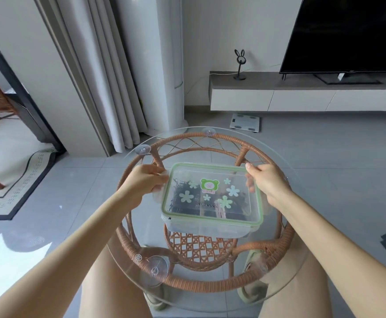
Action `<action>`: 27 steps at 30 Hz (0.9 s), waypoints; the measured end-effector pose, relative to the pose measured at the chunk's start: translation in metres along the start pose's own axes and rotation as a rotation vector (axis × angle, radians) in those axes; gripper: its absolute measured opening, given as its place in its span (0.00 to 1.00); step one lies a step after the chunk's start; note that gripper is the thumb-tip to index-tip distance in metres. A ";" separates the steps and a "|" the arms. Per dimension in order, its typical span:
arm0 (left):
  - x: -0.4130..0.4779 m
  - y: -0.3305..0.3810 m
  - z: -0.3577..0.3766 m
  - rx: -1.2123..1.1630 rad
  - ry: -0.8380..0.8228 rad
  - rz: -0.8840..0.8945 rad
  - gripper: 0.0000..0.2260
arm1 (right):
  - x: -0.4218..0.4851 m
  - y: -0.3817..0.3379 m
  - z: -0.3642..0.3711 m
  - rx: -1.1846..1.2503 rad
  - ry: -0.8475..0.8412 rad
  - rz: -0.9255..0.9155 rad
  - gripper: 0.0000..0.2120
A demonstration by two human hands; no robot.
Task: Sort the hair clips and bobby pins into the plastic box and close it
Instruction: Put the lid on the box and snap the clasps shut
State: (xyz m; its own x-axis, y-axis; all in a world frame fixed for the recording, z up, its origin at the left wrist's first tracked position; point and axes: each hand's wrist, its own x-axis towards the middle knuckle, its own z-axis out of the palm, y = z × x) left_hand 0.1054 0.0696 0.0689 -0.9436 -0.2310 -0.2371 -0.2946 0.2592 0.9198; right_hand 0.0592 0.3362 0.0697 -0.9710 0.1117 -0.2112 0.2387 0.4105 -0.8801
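While my left hand point(145, 180) and right hand point(266, 180) each grip an end of the flowered lid point(212, 177), it lies over the plastic box point(198, 229) on the glass counter point(210, 294), dark clips point(178, 191) inside. Closing is under way; next, I judge, latches need pressing down.
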 end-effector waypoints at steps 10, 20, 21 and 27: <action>0.000 -0.005 0.003 -0.002 0.002 -0.105 0.01 | 0.002 0.006 -0.004 -0.581 0.183 -0.379 0.21; -0.006 -0.006 0.007 0.038 0.030 -0.052 0.04 | -0.002 0.021 0.002 -0.683 0.291 -0.492 0.14; -0.007 -0.006 0.008 0.048 0.038 -0.047 0.06 | -0.003 0.023 0.001 -0.673 0.284 -0.482 0.14; -0.011 -0.008 0.012 0.169 0.113 0.038 0.08 | -0.026 0.020 -0.002 -0.740 0.176 -0.411 0.19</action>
State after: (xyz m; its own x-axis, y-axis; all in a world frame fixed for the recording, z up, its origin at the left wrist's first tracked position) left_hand 0.1163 0.0808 0.0599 -0.9342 -0.3197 -0.1582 -0.2898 0.4213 0.8594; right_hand 0.0893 0.3430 0.0582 -0.9807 -0.0614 0.1854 -0.1253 0.9259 -0.3564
